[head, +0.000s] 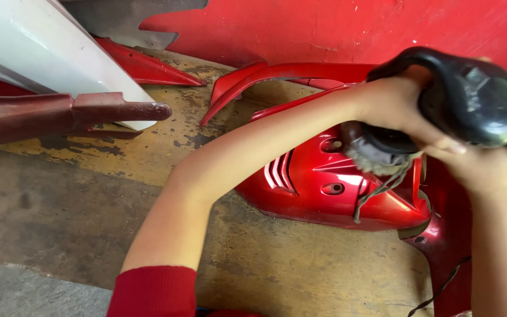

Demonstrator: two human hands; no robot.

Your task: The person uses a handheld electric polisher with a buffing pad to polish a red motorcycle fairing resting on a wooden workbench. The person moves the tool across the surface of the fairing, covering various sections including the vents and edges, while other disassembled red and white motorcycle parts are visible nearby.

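Both hands, left [395, 105] and right [481, 165], are closed around the black polisher [470, 97] held just above the red panel [324, 188], whose dangling cord [382, 191] might snag and scuff the paint

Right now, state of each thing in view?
Black power polisher: held up in both hands, pad facing down over the panel.
Left hand: gripping the handle.
Right hand: supporting the body from below.
Red body panel: lying flat on the floor.
White panel: leaning.
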